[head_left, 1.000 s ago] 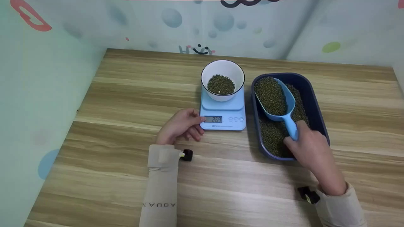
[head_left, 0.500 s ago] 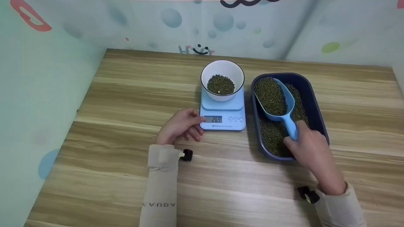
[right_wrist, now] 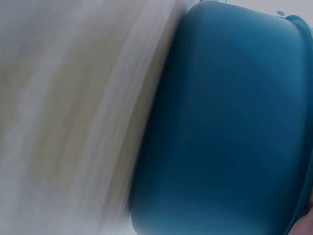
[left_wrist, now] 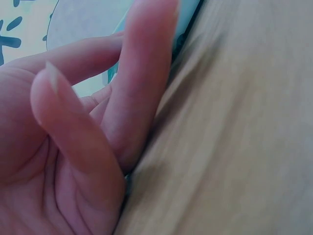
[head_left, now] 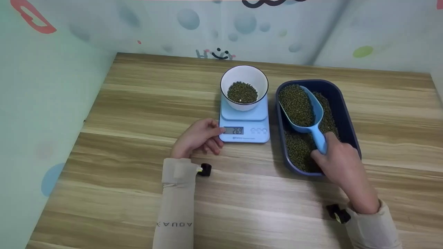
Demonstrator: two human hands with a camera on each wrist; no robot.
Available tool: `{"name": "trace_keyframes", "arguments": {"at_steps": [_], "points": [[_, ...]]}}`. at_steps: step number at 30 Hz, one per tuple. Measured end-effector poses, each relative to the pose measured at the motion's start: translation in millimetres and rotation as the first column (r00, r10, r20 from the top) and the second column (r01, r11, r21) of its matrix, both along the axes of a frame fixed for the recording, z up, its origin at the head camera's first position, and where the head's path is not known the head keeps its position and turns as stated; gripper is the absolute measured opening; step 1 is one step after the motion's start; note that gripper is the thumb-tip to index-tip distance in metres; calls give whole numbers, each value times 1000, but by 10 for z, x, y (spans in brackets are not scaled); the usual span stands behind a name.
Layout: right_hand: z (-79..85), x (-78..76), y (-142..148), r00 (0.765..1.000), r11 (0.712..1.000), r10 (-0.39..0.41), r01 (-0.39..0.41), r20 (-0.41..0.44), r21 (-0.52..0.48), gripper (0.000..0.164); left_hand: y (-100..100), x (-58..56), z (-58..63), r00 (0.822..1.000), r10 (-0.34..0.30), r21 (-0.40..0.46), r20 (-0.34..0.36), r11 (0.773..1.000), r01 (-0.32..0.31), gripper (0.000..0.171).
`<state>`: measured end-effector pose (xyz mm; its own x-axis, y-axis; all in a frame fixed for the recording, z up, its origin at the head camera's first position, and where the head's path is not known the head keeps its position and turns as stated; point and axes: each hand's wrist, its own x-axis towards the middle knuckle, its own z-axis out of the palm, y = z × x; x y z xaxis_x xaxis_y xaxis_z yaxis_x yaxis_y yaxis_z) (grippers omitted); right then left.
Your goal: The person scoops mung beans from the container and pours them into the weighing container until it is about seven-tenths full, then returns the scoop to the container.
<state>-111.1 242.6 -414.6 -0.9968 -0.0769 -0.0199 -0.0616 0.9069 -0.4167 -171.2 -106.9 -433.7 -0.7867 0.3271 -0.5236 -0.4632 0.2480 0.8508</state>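
Note:
A light blue kitchen scale [head_left: 244, 138], its display reading 269, bears a white dark-rimmed bowl [head_left: 254, 77] with small green beans [head_left: 242, 93], apparently mung beans, in its bottom. My left hand [head_left: 199, 136] grips the scale's front left edge, thumb on top beside the display and the other fingers bent at its side. To the right, my right hand [head_left: 341, 159] holds the handle of a blue scoop [head_left: 319, 138]. Heaped with beans, the scoop lies tilted over the bean-filled dark blue tub [head_left: 349, 131]. Only a bit of the right hand shows in the right wrist view.
Both things stand on a wood-grain table [head_left: 138, 114], the tub close to the scale's right side. A patterned wall [head_left: 166, 24] rises behind the table's back edge, and another pale wall [head_left: 48, 86] borders it on the left.

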Motion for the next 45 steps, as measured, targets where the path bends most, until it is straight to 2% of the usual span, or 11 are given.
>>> {"name": "trace_keyframes", "arguments": {"at_steps": [14, 22, 30, 43, 45], "points": [[12, -5, 5, 1000, 1000, -3, 2, 17, 9, 27, -2, 7, -8, 1000, 2, 12, -7, 1000, -2, 23], [-1, 1, -3, 1000, 1000, 5, -5, 1, 14, 27, 10, 0, 0, 1000, 3, -8, 0, 1000, -3, 22], [1, -2, 5, 1000, 1000, 5, -5, 23, 22, 27, 7, -7, -6, 1000, -4, -11, -3, 1000, 4, 22], [1, -1, 6, 1000, 1000, 9, -9, 5, 23, 28, 11, -4, 3, 1000, -1, -14, 7, 1000, 1, 24], [3, 0, 6, 1000, 1000, 9, -9, 5, 23, 28, 4, -24, -68, 1000, 4, -13, 3, 1000, -4, 26]]}}
